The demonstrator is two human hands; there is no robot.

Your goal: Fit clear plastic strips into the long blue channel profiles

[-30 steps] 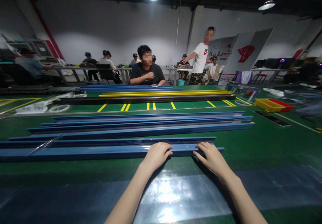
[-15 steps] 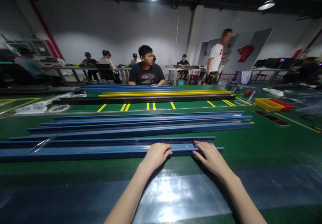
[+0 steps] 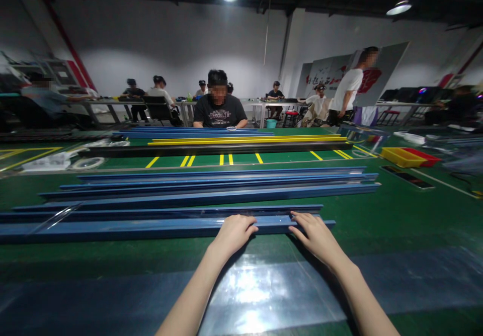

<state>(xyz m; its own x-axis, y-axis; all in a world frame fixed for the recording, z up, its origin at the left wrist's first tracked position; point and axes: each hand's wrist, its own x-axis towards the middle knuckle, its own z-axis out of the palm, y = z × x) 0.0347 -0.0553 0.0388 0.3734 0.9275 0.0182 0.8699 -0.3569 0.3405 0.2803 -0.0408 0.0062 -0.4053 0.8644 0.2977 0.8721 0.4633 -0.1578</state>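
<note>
A long blue channel [image 3: 277, 224] lies nearest me across the green table, its right end just beyond my hands. My left hand [image 3: 234, 230] is curled over it, fingers on top and thumb at the near side. To the right, my right hand [image 3: 311, 231] grips the same channel near its end, fingertips over the top and thumb against the front edge. A strip of clear film [image 3: 56, 219] crosses the channel's left part. The undersides of both palms are hidden. Directly behind lie several more blue channels [image 3: 211, 195].
A clear sheet [image 3: 241, 296] covers the near table. Further back are a black rail [image 3: 211, 150], a yellow rail [image 3: 245, 140] and several blue rails. On the right lie a phone [image 3: 407, 177], a yellow tray [image 3: 402, 157] and a red tray [image 3: 428, 160]. A co-worker [image 3: 219, 109] sits opposite.
My hands and the blue channel have stayed in place. The co-worker opposite has turned their head down to the front. A person in a white shirt has walked to the right.
</note>
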